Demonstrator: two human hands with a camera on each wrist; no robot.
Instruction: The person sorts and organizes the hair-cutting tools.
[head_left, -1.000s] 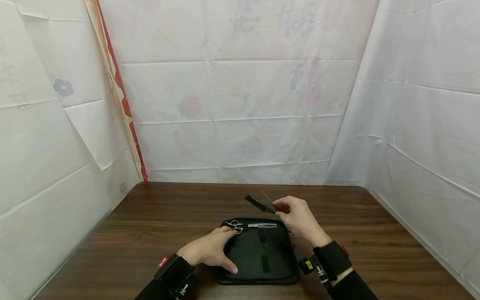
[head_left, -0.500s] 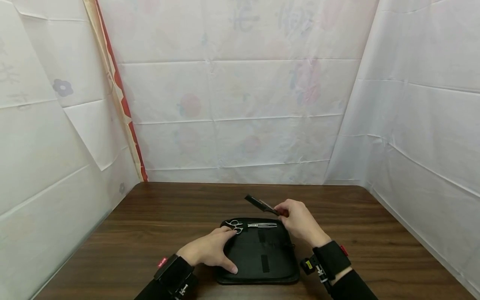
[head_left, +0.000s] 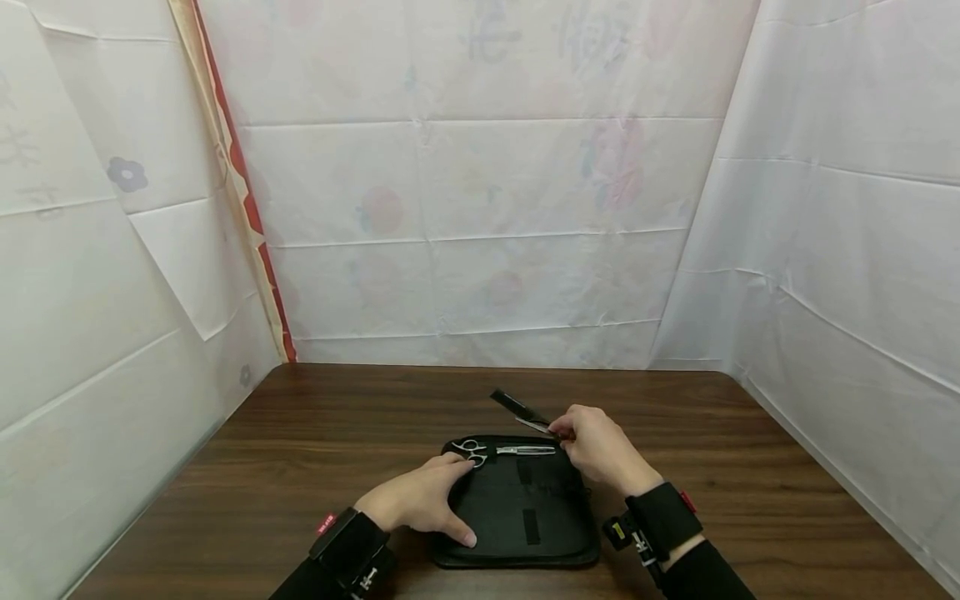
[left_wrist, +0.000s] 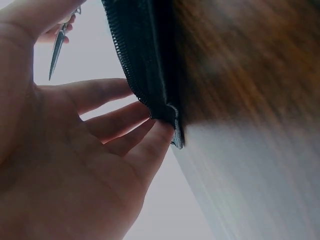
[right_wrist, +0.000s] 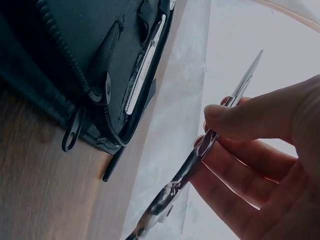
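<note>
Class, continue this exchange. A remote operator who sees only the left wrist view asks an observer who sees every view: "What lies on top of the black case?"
Observer: The head view shows a pair of silver scissors lying flat near the far end of the black case, handles beside the fingers of the left hand.

Operator: Is anything past the case's far edge?

Observer: Yes, a slim black tool shows there, to the left of the right hand; I can't tell its exact kind.
</note>
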